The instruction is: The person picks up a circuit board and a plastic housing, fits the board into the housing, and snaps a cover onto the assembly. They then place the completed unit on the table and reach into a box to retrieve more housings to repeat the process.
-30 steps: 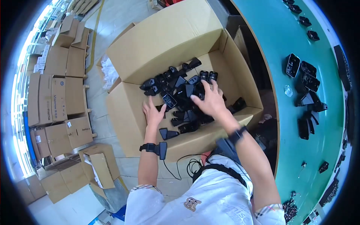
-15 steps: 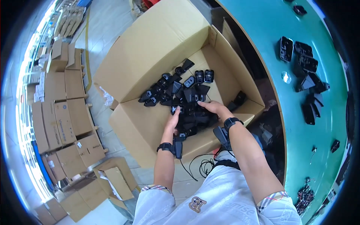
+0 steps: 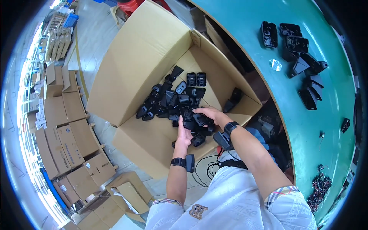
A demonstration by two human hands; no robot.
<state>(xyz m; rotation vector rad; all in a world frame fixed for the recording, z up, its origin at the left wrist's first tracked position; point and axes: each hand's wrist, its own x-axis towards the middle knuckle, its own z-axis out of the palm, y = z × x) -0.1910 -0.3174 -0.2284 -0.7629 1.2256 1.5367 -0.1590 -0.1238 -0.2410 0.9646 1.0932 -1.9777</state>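
Observation:
A big open cardboard box [image 3: 214,80] stands in front of me with a heap of black plastic housings [image 3: 168,99] inside. My left hand [image 3: 184,133] is at the near side of the heap, its thumb up along a rectangular black plastic housing [image 3: 186,114] and its other fingers partly hidden below. From the right my right hand [image 3: 209,114] reaches in, fingers closed over black housings beside that one. The cluster sits between both hands. Two housings [image 3: 196,79] lie side by side farther back, and another piece [image 3: 232,100] rests by the right wall.
On the right, a green-topped table [image 3: 268,65] carries more black housings [image 3: 297,44], a round clear disc [image 3: 275,65] and a pile of small wired parts [image 3: 320,188]. Stacked cartons [image 3: 73,142] line the left. Black cables [image 3: 205,170] hang near my waist.
My view has shifted, so the box appears farther left. My hands have drawn closer together around the housings, and a rectangular housing now stands up between them.

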